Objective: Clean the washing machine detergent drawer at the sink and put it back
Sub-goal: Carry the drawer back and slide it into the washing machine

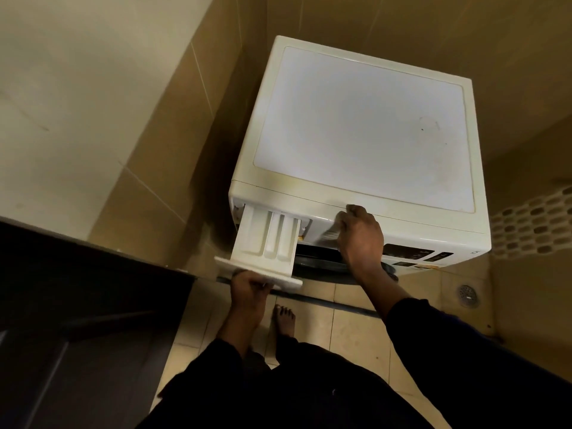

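Your left hand grips the drawer by its front plate, fingers curled round the plate's lower edge. The drawer stands drawn far out of its slot at the upper left of the machine front. Its rear is still inside the machine and its outer end dips a little. Your right hand rests on the machine front just right of the slot, fingers bent against the panel and holding nothing, though blur hides the fingertips.

From this one look I cannot tell whether the drawer is leaving the machine or going back in. Either way, lift the outer end until the drawer lines up with the slot, and move it straight, without twisting. Keep the right hand braced so the machine does not shift. If the drawer sticks, ease off rather than force it. No sink shows near the machine.
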`<act>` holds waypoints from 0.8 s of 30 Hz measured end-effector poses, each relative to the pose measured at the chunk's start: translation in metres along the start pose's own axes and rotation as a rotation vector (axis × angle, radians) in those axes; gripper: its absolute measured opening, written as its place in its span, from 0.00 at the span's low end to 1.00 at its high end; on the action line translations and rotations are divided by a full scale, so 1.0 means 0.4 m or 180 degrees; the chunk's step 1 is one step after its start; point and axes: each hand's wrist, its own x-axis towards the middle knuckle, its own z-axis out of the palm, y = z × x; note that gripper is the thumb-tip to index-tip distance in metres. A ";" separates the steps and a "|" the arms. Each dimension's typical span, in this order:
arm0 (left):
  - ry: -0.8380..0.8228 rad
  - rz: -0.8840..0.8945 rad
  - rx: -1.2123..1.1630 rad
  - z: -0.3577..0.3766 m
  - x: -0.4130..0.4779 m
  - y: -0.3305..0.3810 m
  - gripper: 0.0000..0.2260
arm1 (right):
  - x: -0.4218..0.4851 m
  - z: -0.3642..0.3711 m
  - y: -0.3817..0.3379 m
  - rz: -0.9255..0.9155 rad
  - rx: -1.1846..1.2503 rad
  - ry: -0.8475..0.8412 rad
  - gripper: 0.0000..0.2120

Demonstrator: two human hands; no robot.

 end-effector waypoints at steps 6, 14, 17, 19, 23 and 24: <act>0.0147 -0.0084 -0.0017 -0.032 -0.029 -0.010 0.11 | -0.007 -0.012 -0.014 0.0080 -0.0064 -0.0091 0.08; 0.0182 -0.0192 0.0054 -0.044 -0.052 -0.006 0.08 | -0.012 -0.009 -0.010 0.0101 -0.0072 -0.0127 0.09; 0.0117 -0.0180 0.0031 -0.050 -0.058 -0.014 0.08 | -0.012 -0.006 -0.008 0.0112 -0.0022 -0.0131 0.09; 0.0099 -0.0127 0.0010 -0.050 -0.063 -0.016 0.09 | -0.012 -0.003 -0.008 0.0114 0.0001 -0.0119 0.09; 0.0088 0.0048 0.0065 -0.050 -0.066 -0.031 0.09 | -0.013 -0.002 -0.007 0.0129 0.0053 -0.0088 0.09; 0.0117 0.0089 0.0077 -0.051 -0.066 -0.036 0.09 | -0.014 -0.001 -0.007 0.0126 0.0050 -0.0090 0.09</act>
